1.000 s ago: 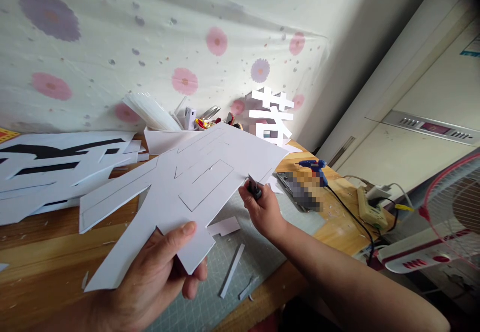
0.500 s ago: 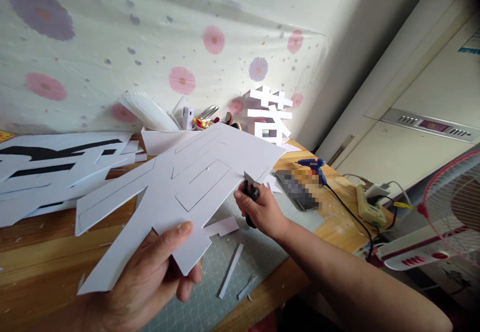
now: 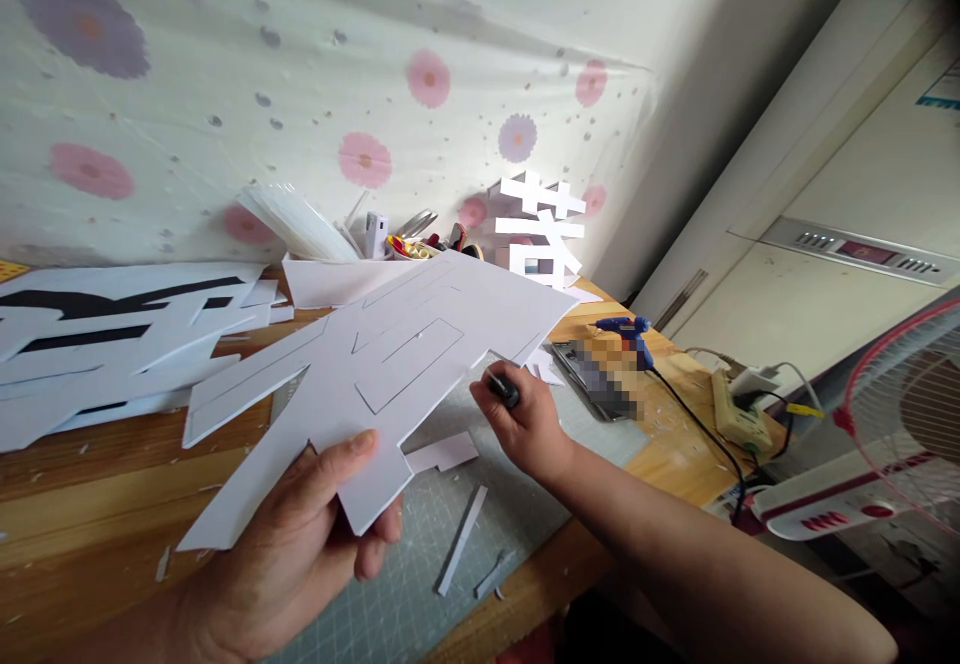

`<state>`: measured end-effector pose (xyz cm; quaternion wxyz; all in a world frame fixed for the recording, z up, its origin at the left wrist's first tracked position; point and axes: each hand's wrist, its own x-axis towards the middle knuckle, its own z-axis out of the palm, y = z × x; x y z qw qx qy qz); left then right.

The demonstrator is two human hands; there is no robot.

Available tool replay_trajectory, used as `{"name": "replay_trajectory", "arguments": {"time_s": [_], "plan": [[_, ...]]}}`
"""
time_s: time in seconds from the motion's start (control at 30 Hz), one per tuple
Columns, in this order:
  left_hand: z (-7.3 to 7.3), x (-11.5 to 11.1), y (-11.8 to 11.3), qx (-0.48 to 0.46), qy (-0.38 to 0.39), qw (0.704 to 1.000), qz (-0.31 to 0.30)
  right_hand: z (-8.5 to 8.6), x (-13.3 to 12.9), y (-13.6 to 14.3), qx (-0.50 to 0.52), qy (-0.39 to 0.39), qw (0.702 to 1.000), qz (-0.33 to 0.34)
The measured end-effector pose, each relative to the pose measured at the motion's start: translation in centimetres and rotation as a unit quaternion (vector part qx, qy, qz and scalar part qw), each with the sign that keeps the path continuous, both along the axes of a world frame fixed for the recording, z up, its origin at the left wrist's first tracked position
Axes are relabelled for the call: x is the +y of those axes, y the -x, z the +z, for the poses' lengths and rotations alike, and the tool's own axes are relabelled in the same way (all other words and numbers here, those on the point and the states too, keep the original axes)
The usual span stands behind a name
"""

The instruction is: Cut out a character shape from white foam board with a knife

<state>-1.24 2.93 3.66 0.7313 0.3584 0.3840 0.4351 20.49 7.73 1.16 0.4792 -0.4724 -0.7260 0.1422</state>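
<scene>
A large white sheet (image 3: 480, 309), cut into a branching shape with pencil lines on it, is held up over the cutting mat. My left hand (image 3: 300, 514) pinches its lower end, thumb on top and fingers underneath. Just off the sheet's right edge, my right hand (image 3: 529, 424) is closed round a black-handled cutting tool (image 3: 504, 387); its exact kind is unclear, as my fingers cover most of it. Close to the tool, the sheet's edge has a notch. Below lie white offcuts (image 3: 461, 541) on the grey cutting mat (image 3: 405, 594).
Cut white sheets (image 3: 112, 354) are piled on the left. A white box (image 3: 337, 282) with tools and clear sticks stands behind, beside a built-up white character (image 3: 540, 234). To the right are a phone (image 3: 589, 379), a blue glue gun (image 3: 626, 329), a power strip (image 3: 739, 409) and a fan (image 3: 907, 424).
The sheet has turned a little, its lower left arms shifting right and up. My right hand has tilted the tool and moved it slightly away from the sheet's edge.
</scene>
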Motion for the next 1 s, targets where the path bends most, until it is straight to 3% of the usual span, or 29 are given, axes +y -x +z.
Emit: {"name": "replay_trajectory", "arguments": {"time_s": [0.27, 0.5, 0.7, 0.87, 1.0], "plan": [[-0.4, 0.0, -0.1, -0.004, -0.015, 1.000, -0.004, -0.1, 0.4, -0.1, 0.060, 0.050, 0.997, -0.014], [-0.4, 0.2, 0.0, -0.004, -0.025, 1.000, -0.018, -0.5, 0.6, -0.2, 0.044, 0.092, 0.995, -0.003], [-1.2, 0.6, 0.3, 0.002, -0.039, 0.999, -0.017, -0.9, 0.3, -0.3, -0.031, 0.009, 0.999, 0.022], [-1.8, 1.9, -0.1, 0.033, -0.098, 0.992, 0.068, -1.4, -0.5, -0.4, -0.110, -0.070, 0.981, 0.141], [-2.4, 2.7, -0.1, 0.071, -0.146, 0.980, 0.113, -1.4, -0.9, -0.4, -0.093, -0.070, 0.982, 0.146]]}}
